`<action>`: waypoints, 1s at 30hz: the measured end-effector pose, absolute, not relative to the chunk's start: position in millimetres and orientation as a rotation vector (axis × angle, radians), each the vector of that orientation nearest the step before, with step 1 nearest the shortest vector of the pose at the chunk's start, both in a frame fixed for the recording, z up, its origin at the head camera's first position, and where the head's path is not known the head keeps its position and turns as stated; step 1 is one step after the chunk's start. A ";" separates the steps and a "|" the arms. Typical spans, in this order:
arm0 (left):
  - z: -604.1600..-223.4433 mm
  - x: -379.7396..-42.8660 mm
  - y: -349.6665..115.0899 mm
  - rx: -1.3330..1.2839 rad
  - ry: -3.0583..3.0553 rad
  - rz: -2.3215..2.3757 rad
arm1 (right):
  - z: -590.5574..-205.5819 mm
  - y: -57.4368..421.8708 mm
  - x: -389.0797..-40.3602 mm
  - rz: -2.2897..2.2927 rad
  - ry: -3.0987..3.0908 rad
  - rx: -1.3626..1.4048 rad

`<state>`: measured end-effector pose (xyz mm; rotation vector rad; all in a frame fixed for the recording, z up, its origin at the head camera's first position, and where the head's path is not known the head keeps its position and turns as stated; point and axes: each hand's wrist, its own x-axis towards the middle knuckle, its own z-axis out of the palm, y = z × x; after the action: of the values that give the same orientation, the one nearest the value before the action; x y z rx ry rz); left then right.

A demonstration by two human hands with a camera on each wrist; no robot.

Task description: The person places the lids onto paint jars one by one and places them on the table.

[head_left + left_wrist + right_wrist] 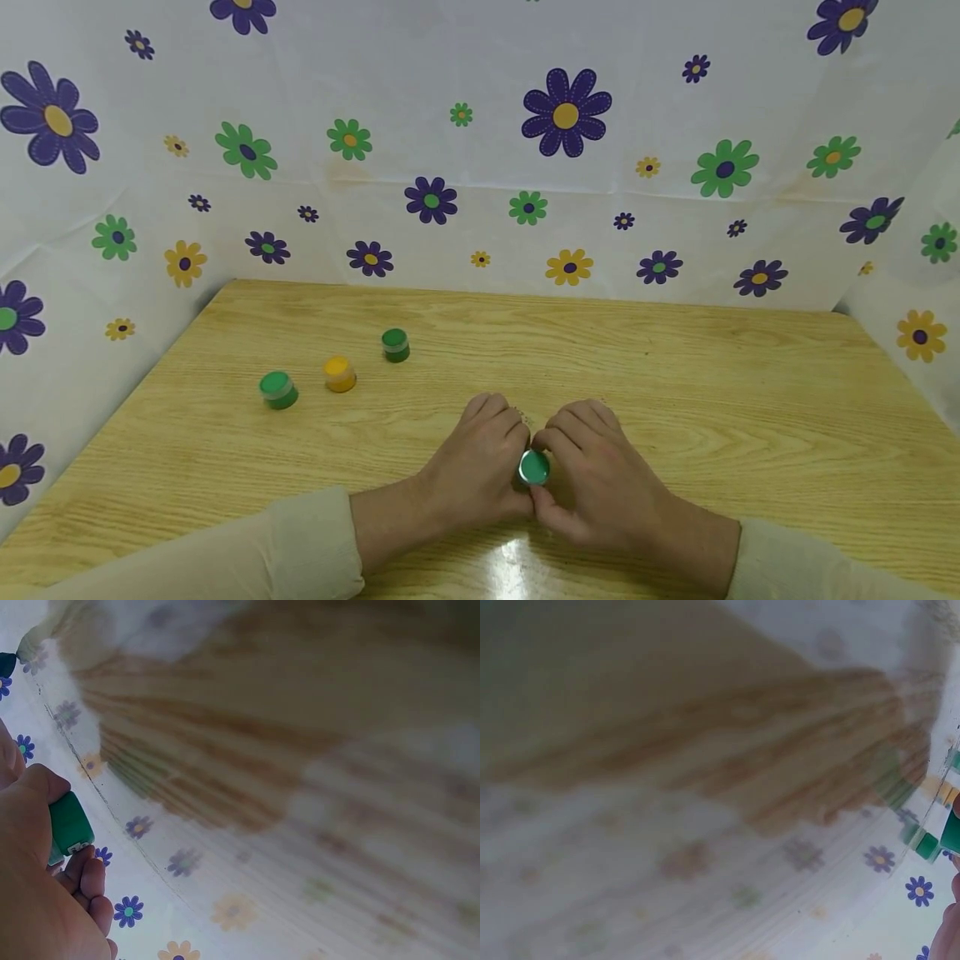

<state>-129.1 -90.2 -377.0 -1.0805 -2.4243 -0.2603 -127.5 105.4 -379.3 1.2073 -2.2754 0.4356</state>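
A small paint pot (534,467) with a bright green top sits between my two hands, just above the near part of the table. My left hand (480,467) grips it from the left with curled fingers. On the other side, the right hand (600,475) pinches it with thumb and forefinger at the rim. The left wrist view shows the green side of this pot (71,823) between thumb and fingers, a small pale label on it. At the right edge of the right wrist view, fingers (946,930) and part of the green pot (952,834) appear.
On the left of the wooden table (712,375) stand a green pot (278,390), a yellow pot (340,374) and a darker green pot (395,345). A flower-printed cloth (480,150) hangs behind the table and along both sides.
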 end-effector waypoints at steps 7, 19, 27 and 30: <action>-378.2 -129.4 -89.4 -1.081 -2.415 -0.264 | -380.7 104.8 -128.3 0.433 -2.263 1.185; -378.3 -129.6 -89.2 -1.093 -2.397 -0.260 | -381.3 104.7 -129.1 0.453 -2.242 1.165; -378.2 -128.5 -88.4 -1.092 -2.409 -0.255 | -380.3 106.1 -128.4 0.470 -2.259 1.172; -378.3 -127.8 -88.2 -1.095 -2.413 -0.250 | -379.9 106.6 -128.3 0.486 -2.276 1.197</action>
<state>-127.8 -88.2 -378.3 -1.0952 -2.4133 -0.2504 -128.3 106.6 -379.9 1.1965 -2.2763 0.4862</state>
